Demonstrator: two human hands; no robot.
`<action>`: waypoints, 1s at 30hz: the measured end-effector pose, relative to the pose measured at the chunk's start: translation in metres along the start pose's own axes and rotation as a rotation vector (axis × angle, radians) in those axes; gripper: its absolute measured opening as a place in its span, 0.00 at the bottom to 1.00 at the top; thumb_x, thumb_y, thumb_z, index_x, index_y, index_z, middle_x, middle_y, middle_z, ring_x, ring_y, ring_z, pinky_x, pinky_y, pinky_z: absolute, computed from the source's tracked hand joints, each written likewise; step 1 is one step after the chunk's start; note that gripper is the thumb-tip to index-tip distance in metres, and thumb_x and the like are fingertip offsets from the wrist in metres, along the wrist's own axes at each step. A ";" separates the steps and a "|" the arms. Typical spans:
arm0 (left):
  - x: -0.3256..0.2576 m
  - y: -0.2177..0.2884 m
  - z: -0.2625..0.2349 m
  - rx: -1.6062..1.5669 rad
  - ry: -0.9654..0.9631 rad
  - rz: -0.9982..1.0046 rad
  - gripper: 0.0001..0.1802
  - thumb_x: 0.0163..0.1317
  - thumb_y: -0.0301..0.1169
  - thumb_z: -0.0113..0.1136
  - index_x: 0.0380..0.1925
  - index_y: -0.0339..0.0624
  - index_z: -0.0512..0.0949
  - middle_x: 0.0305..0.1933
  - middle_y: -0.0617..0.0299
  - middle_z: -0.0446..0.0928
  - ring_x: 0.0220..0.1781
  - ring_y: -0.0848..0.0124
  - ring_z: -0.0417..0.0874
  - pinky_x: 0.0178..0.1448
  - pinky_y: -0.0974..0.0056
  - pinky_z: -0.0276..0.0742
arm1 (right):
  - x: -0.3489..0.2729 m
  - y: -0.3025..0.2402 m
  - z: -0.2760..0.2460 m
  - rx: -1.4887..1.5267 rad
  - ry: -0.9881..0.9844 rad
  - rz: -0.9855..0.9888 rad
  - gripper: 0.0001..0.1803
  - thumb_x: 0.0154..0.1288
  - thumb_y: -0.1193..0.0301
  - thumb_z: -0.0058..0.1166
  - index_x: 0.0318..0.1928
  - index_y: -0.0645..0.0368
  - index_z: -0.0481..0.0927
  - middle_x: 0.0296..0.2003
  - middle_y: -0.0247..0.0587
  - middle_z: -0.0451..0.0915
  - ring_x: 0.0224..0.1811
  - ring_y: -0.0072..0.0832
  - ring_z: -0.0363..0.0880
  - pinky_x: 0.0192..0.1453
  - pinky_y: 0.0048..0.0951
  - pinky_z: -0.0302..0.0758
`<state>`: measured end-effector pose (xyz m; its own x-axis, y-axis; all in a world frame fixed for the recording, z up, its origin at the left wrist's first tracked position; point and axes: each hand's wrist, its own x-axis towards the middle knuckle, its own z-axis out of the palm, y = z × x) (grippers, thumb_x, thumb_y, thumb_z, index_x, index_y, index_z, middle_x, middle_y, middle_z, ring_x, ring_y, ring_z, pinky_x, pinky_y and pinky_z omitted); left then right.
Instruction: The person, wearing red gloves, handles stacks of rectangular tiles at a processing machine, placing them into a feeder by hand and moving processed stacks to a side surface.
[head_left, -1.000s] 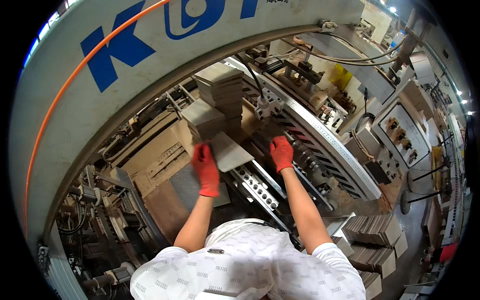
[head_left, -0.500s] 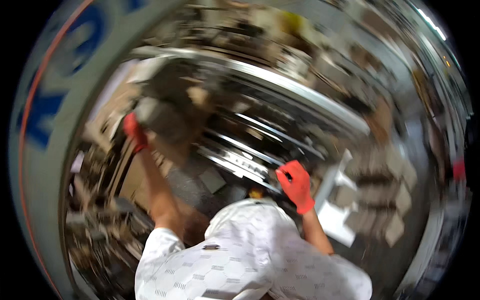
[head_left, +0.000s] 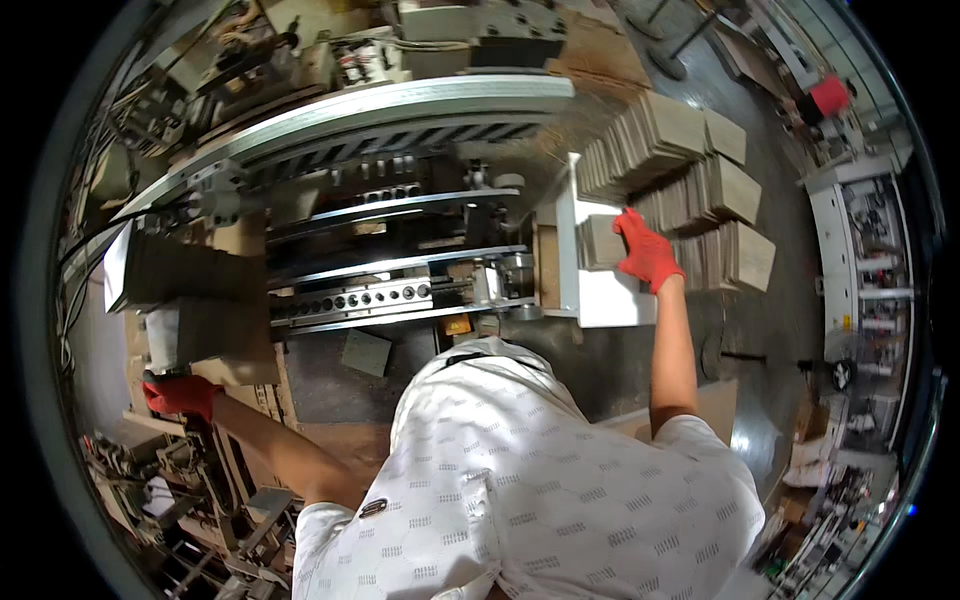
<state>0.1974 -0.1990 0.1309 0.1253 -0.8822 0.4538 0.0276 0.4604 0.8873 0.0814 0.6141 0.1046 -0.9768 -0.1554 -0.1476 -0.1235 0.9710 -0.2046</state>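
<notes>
1. Far left: the left hand (head_left: 180, 393), in a red glove, presses against the lower edge of a stack of flat brown cardboard blanks (head_left: 200, 300) loaded on the machine's feed end. The fingers are flat on the stack; whether they curl round anything I cannot tell.
2. Moving in: the long grey machine (head_left: 380, 110) runs across the middle, with its curved metal guard on top and steel rails (head_left: 400, 290) underneath.
3. One loose cardboard piece (head_left: 365, 352) lies on the floor below the rails.
4. Centre, low: the person's white patterned shirt (head_left: 520, 490) fills the foreground.
5. Right: the right hand (head_left: 645, 250), also red-gloved, is stretched out, gripping a small bundle of blanks (head_left: 603, 240) on the white table (head_left: 610, 300).
6. Just beyond it: rows of stacked blanks (head_left: 700, 170) stand on the floor.
</notes>
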 end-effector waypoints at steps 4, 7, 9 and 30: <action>-0.037 0.023 -0.033 0.359 0.261 0.473 0.14 0.78 0.35 0.59 0.49 0.32 0.80 0.46 0.47 0.81 0.46 0.55 0.81 0.53 0.50 0.79 | 0.020 -0.032 -0.011 -0.088 -0.008 -0.136 0.37 0.37 0.62 0.76 0.51 0.50 0.73 0.54 0.42 0.76 0.54 0.49 0.83 0.54 0.47 0.81; -0.114 0.041 -0.031 0.034 0.025 0.354 0.10 0.78 0.30 0.57 0.51 0.34 0.77 0.48 0.55 0.78 0.48 0.62 0.79 0.57 0.57 0.76 | 0.043 -0.110 -0.008 0.108 0.025 -0.386 0.39 0.40 0.53 0.75 0.54 0.51 0.74 0.57 0.45 0.77 0.52 0.49 0.84 0.52 0.43 0.82; -0.165 0.042 -0.024 -0.046 -0.074 0.081 0.11 0.75 0.24 0.55 0.54 0.36 0.77 0.52 0.57 0.78 0.55 0.66 0.79 0.63 0.61 0.74 | 0.070 -0.180 0.010 0.177 0.137 -0.589 0.39 0.44 0.50 0.72 0.56 0.51 0.75 0.57 0.46 0.78 0.49 0.51 0.85 0.51 0.44 0.83; -0.268 0.040 0.095 0.590 -0.944 0.107 0.24 0.64 0.51 0.63 0.45 0.40 0.82 0.45 0.49 0.85 0.51 0.49 0.85 0.55 0.48 0.78 | 0.239 -0.451 0.117 0.517 0.239 -0.833 0.19 0.65 0.62 0.65 0.51 0.59 0.80 0.54 0.53 0.80 0.55 0.54 0.81 0.57 0.48 0.80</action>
<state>0.0709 0.0467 0.0526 -0.7109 -0.6777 0.1879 -0.4447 0.6402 0.6264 -0.0757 0.1178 0.0481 -0.6306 -0.6527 0.4200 -0.7469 0.3630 -0.5571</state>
